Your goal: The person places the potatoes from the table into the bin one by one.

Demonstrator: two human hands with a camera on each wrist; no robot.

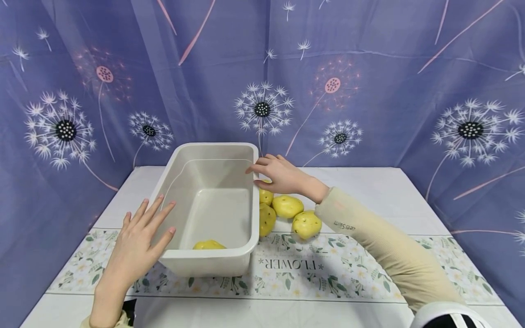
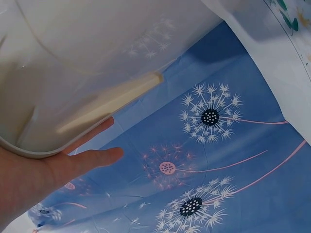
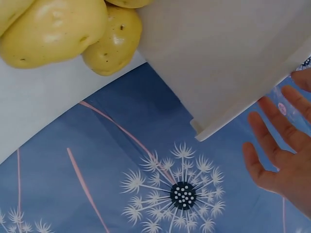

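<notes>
A deep, off-white plastic bin (image 1: 221, 253) stands on the table left of centre. Inside, at its near end, lies one yellow potato (image 1: 209, 245), partly hidden by the near rim. My left hand (image 1: 139, 243) is at the bin's left rim with straight, spread fingers. Over at the right rim is my right hand (image 1: 276, 173), its fingers loosely bent and holding nothing; the right wrist view shows its fingertips (image 3: 265, 104) close to the rim, and whether they touch I cannot tell. Below that hand, several yellow potatoes (image 1: 288, 207) lie against and beside the bin's right wall.
A white table (image 1: 369, 196) carries a flower-printed runner (image 1: 295, 278) under the bin's near part. Purple dandelion curtains (image 1: 205, 100) enclose the back and both sides. The right forearm's beige sleeve (image 1: 381, 246) crosses above the table's right half.
</notes>
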